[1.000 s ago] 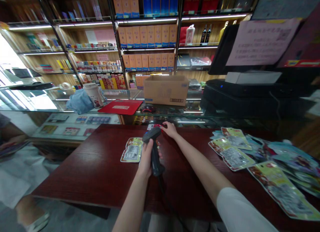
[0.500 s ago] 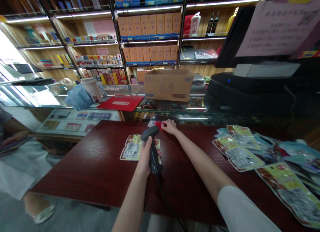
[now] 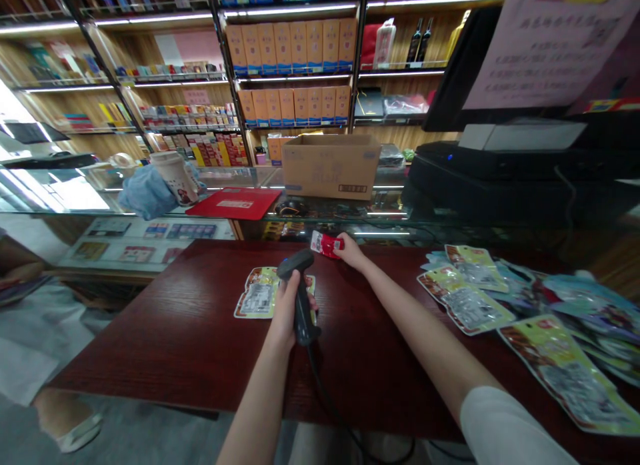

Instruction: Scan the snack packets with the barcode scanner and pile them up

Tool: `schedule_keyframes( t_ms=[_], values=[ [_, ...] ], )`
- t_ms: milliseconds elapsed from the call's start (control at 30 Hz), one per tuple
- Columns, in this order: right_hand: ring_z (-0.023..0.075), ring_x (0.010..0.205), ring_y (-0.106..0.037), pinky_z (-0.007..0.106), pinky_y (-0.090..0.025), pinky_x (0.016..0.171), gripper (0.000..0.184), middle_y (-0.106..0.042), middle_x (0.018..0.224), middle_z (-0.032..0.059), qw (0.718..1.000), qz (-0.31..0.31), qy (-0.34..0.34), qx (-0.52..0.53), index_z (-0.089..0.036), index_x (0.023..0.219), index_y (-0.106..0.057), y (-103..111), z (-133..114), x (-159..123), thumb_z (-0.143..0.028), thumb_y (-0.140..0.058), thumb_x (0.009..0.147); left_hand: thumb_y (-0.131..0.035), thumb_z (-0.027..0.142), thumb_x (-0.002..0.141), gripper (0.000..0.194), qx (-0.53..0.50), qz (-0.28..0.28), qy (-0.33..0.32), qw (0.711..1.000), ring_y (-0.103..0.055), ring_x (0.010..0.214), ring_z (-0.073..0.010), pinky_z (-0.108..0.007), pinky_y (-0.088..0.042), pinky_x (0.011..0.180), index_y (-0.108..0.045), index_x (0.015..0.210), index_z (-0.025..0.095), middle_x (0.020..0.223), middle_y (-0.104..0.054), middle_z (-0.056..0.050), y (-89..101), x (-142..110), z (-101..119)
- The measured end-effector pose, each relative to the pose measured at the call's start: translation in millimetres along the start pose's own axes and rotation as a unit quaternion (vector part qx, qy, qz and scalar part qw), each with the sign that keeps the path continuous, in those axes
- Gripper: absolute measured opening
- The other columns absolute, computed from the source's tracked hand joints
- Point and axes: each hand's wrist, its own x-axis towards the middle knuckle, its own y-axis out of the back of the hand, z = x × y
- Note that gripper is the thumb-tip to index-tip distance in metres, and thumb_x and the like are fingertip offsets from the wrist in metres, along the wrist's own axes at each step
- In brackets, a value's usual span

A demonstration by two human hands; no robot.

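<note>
In the head view, one scanner is clasped firmly by the left hand, above at least one pouch. One red packet is pinched by the right hand at the table's far edge. Three more pouches are counted at right, beside an uncountable pile. Writing on packet, pouches and one pink sheet is too blurred to be read.

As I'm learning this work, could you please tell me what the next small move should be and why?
Probably angle the scanner toward the red packet: the left hand holds the scanner, and the right hand grips the packet's end, a square code-like patch showing.
</note>
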Motion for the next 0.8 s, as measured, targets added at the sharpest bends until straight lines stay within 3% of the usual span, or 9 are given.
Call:
schedule_keyframes(
  t_ms=[200, 400, 600, 800],
  values=[
    [0.0175, 0.071, -0.065, 0.039, -0.059, 0.066, 0.024, -0.063, 0.079, -0.0024, 0.988, 0.002, -0.018, 0.151, -0.023, 0.084, -0.048, 35.0, -3.9, -42.4, -0.029, -0.064, 0.067, -0.070, 0.069, 0.064, 0.060, 0.014, -0.009, -0.004, 1.000, -0.054, 0.040, -0.0100, -0.021, -0.042, 0.042, -0.056, 0.087, 0.015, 0.052, -0.058, 0.003, -3.5, -3.3, -2.5],
    [0.0175, 0.084, -0.069, 0.044, -0.060, 0.083, 0.036, -0.068, 0.091, 0.0002, 0.935, 0.012, -0.060, 0.350, -0.021, 0.086, -0.054, 77.1, -13.5, -101.2, -0.029, -0.081, 0.063, -0.070, 0.068, 0.065, 0.059, 0.042, -0.104, 0.004, 0.994, -0.054, 0.041, -0.0104, -0.020, -0.042, 0.043, -0.057, 0.084, 0.014, 0.050, -0.057, 0.001, -17.0, -9.5, -5.7],
    [0.0139, 0.084, -0.067, 0.042, -0.059, 0.089, 0.038, -0.067, 0.087, -0.0033, 0.927, 0.069, -0.045, 0.366, -0.022, 0.082, -0.054, 95.8, -5.6, -127.8, -0.031, -0.085, 0.061, -0.074, 0.063, 0.063, 0.057, 0.055, -0.204, 0.050, 0.976, -0.054, 0.042, -0.0102, -0.021, -0.042, 0.042, -0.057, 0.088, 0.015, 0.054, -0.057, 0.003, -50.7, -15.8, -5.4],
    [0.0125, 0.076, -0.064, 0.041, -0.060, 0.085, 0.042, -0.063, 0.078, -0.0052, 0.933, 0.100, -0.048, 0.342, -0.022, 0.079, -0.052, 97.8, 7.7, -126.1, -0.032, -0.086, 0.056, -0.074, 0.065, 0.062, 0.059, 0.077, -0.227, 0.060, 0.969, -0.053, 0.039, -0.0109, -0.021, -0.039, 0.038, -0.057, 0.089, 0.015, 0.053, -0.056, 0.002, -70.0, -7.8, -20.4]
  ],
)
